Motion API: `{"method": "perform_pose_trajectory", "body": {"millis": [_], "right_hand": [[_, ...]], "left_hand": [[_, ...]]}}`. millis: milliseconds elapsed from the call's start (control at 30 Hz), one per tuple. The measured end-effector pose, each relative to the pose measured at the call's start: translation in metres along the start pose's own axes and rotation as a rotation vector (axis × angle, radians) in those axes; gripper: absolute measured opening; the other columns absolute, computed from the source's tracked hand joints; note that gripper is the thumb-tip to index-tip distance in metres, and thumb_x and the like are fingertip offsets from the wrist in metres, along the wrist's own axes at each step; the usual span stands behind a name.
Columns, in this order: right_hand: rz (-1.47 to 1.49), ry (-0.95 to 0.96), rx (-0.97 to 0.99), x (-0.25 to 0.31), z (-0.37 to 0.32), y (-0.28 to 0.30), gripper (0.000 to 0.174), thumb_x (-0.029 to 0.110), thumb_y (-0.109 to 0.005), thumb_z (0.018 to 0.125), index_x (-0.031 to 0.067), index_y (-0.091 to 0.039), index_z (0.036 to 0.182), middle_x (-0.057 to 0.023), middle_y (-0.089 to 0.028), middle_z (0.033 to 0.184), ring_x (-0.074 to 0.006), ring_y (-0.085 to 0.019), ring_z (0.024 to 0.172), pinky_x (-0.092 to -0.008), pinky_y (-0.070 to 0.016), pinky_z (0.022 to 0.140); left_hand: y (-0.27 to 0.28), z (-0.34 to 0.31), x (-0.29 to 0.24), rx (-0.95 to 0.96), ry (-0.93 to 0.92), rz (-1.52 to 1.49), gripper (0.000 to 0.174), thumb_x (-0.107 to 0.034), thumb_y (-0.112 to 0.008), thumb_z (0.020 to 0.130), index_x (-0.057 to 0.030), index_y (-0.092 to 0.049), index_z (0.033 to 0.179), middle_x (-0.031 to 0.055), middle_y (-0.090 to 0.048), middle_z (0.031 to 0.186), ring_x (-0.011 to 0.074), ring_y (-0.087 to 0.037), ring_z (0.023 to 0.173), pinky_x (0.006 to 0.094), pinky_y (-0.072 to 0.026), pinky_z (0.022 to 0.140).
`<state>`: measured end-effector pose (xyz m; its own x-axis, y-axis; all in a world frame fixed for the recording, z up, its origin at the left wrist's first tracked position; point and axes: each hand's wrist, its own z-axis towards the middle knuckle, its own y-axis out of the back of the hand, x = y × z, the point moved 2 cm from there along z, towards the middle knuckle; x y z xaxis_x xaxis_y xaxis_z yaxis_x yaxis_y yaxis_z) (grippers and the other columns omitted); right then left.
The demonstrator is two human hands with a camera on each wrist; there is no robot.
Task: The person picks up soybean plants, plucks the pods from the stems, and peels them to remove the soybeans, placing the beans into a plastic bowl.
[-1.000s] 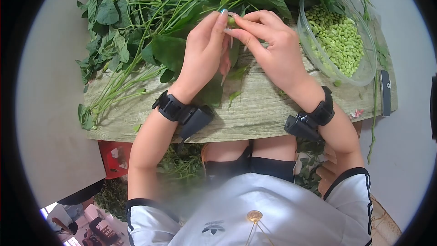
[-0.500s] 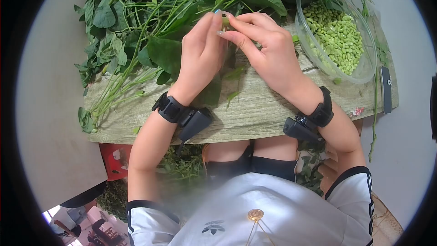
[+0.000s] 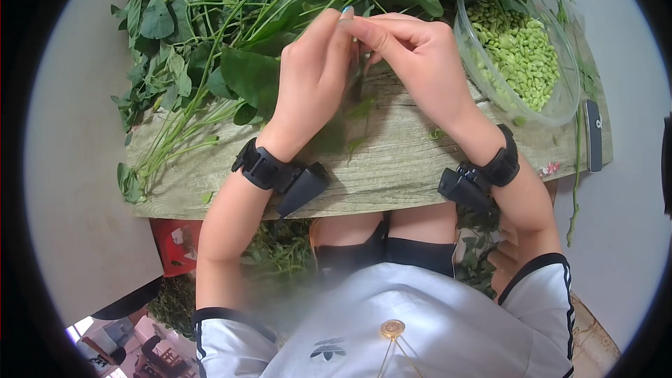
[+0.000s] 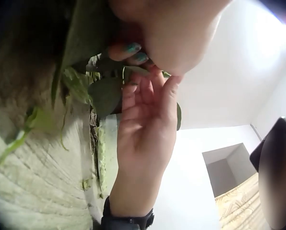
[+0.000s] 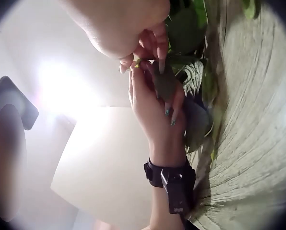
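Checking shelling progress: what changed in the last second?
Left hand and right hand closed their fingertips tighter round the pod, which the head view now hides. Both keep pinching it; bowl and leaves stayed put.

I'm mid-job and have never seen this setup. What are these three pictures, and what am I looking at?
There is no machine here, only a person's two bare hands. The big picture comes from a head camera looking down. The other two come from a black camera strapped to each wrist, looking along the hand. The left hand and right hand meet fingertip to fingertip above a wooden table, pinching what looks like a small green pod, mostly hidden. Leafy stems are heaped on the table's far side. A clear bowl of shelled beans stands to the right.
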<state>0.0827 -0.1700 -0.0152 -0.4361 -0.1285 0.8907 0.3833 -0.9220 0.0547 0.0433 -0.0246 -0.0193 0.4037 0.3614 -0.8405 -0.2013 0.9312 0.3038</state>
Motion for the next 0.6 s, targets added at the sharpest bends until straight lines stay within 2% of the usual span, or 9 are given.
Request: {"method": "perform_pose_trajectory", "body": {"millis": [33,67,133,267,333,367,467,500,600], "right_hand": [[-0.030,-0.086,0.054,-0.001,0.001,0.002,0.023,0.021,-0.069,0.092,0.0010,-0.075,0.103,-0.0121,-0.073,0.085,-0.0176,-0.067,0.070,-0.0285,-0.0503,0.065],[-0.033,-0.084,0.052,-0.004,0.001,0.001,0.023,0.021,-0.069,0.092,0.0010,-0.075,0.103,-0.0121,-0.073,0.085,-0.0176,-0.067,0.070,-0.0285,-0.0503,0.065],[-0.099,-0.001,0.021,-0.007,0.001,-0.001,0.026,0.022,-0.068,0.093,0.0003,-0.074,0.105,-0.0135,-0.073,0.085,-0.0189,-0.066,0.069,-0.0291,-0.0498,0.063],[-0.164,-0.007,0.012,-0.002,0.000,0.003,0.026,0.022,-0.067,0.093,0.0004,-0.073,0.106,-0.0151,-0.072,0.085,-0.0204,-0.066,0.069,-0.0299,-0.0498,0.062],[-0.284,0.060,0.016,0.005,-0.001,0.006,0.026,0.021,-0.067,0.093,0.0016,-0.073,0.107,-0.0160,-0.071,0.085,-0.0209,-0.066,0.070,-0.0303,-0.0501,0.063],[-0.310,0.079,-0.001,0.004,-0.001,0.009,0.025,0.021,-0.066,0.092,0.0027,-0.073,0.107,-0.0157,-0.072,0.085,-0.0191,-0.066,0.067,-0.0300,-0.0499,0.060],[-0.251,0.013,-0.051,0.004,0.002,0.020,0.025,0.022,-0.065,0.094,0.0033,-0.074,0.107,-0.0145,-0.072,0.083,-0.0162,-0.065,0.061,-0.0287,-0.0493,0.057],[-0.244,-0.129,0.016,0.008,0.003,0.025,0.027,0.022,-0.061,0.100,0.0042,-0.072,0.117,-0.0032,-0.073,0.095,-0.0049,-0.062,0.067,-0.0202,-0.0489,0.057],[-0.230,-0.180,-0.004,0.014,0.005,0.032,0.028,0.023,-0.059,0.100,0.0041,-0.071,0.117,-0.0032,-0.073,0.094,-0.0038,-0.061,0.065,-0.0189,-0.0464,0.054]], "left_hand": [[0.001,0.001,0.000,0.013,0.002,0.056,0.023,-0.018,-0.045,0.107,-0.0034,-0.055,0.091,-0.0070,-0.042,0.065,-0.0003,-0.038,0.056,0.0180,-0.0267,0.047],[0.001,0.000,-0.001,0.014,0.000,0.055,0.023,-0.018,-0.045,0.107,-0.0034,-0.055,0.091,-0.0070,-0.042,0.065,-0.0003,-0.038,0.056,0.0180,-0.0267,0.047],[0.001,0.000,0.003,0.037,0.195,-0.010,0.026,-0.020,-0.045,0.107,-0.0038,-0.055,0.090,-0.0060,-0.043,0.063,0.0002,-0.038,0.051,0.0184,-0.0270,0.043],[0.001,-0.001,0.007,0.080,0.259,-0.129,0.028,-0.022,-0.045,0.108,-0.0040,-0.056,0.090,-0.0055,-0.045,0.062,0.0008,-0.035,0.046,0.0190,-0.0260,0.039],[0.002,-0.001,0.011,0.088,0.321,-0.172,0.029,-0.023,-0.045,0.108,-0.0036,-0.057,0.090,-0.0059,-0.044,0.062,0.0002,-0.034,0.046,0.0186,-0.0254,0.039],[0.005,0.000,0.013,0.109,0.330,-0.195,0.032,-0.025,-0.048,0.105,-0.0020,-0.063,0.089,-0.0014,-0.057,0.060,0.0029,-0.045,0.043,0.0227,-0.0334,0.039],[0.013,0.005,-0.008,0.207,0.321,-0.089,0.037,-0.028,-0.049,0.105,-0.0008,-0.068,0.089,-0.0013,-0.060,0.063,0.0023,-0.045,0.044,0.0225,-0.0337,0.039],[0.019,0.008,-0.012,0.304,0.327,-0.049,0.040,-0.031,-0.051,0.104,-0.0001,-0.073,0.093,-0.0003,-0.065,0.067,0.0025,-0.046,0.044,0.0213,-0.0371,0.040],[0.031,0.010,-0.031,0.418,0.316,0.009,0.039,-0.032,-0.052,0.103,-0.0004,-0.075,0.097,0.0006,-0.069,0.071,0.0023,-0.049,0.047,0.0190,-0.0400,0.043]]}}
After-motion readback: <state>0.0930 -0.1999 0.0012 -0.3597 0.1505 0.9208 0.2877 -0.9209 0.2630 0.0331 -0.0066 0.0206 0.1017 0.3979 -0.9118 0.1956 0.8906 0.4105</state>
